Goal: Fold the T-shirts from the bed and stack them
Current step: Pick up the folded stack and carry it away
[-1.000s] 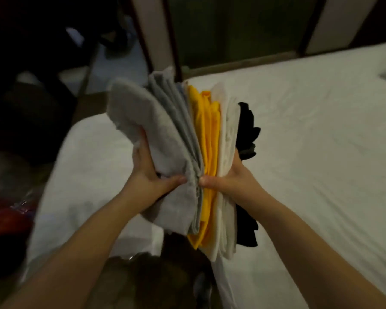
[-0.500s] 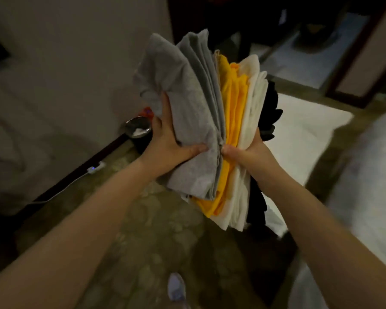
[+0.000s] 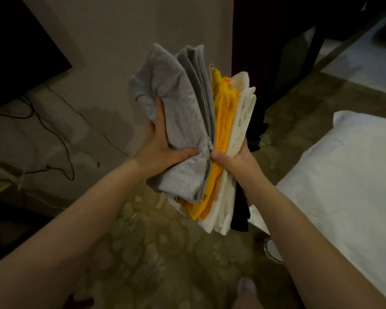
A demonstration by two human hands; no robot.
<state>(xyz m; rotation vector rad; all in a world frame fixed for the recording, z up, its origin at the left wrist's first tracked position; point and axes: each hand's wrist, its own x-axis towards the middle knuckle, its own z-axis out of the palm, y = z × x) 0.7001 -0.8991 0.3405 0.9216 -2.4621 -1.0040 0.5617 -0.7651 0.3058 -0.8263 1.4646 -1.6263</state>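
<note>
Holding beside the bed (image 3: 343, 175), above the carpet (image 3: 165, 253), the stack of folded T-shirts (image 3: 210, 134) on edge, I clamp it between my left hand (image 3: 163, 150) and right hand (image 3: 234, 159), thumbs pinching its near edge, and should squeeze evenly so no layer slides out.

Folded T-shirt stack (image 3: 210, 139) on edge: grey, yellow, white, black.
</note>
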